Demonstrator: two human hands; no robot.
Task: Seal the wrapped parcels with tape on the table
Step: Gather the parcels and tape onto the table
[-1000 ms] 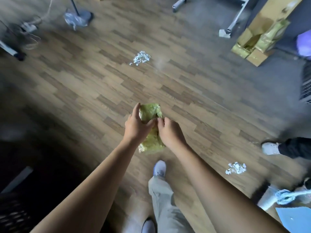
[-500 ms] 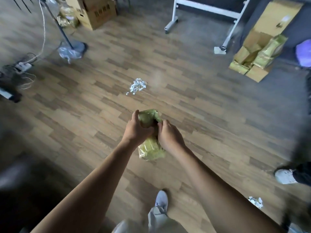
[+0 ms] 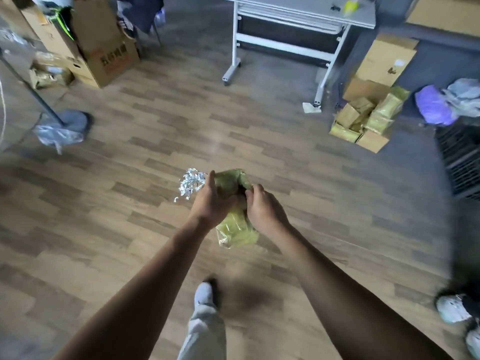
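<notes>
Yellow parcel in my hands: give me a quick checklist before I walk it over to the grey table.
1. Grip: ok. The left hand and the right hand both hold the yellow wrapped parcel.
2. Parcel on the grey table: not ok, it is held over the wooden floor.
3. Walkway: not ok, a crumpled white scrap lies on the floor just ahead.
4. Wrap closed at the top end: cannot tell, the hands cover it.
5. Tape at hand: cannot tell, no roll is clearly visible.
</notes>
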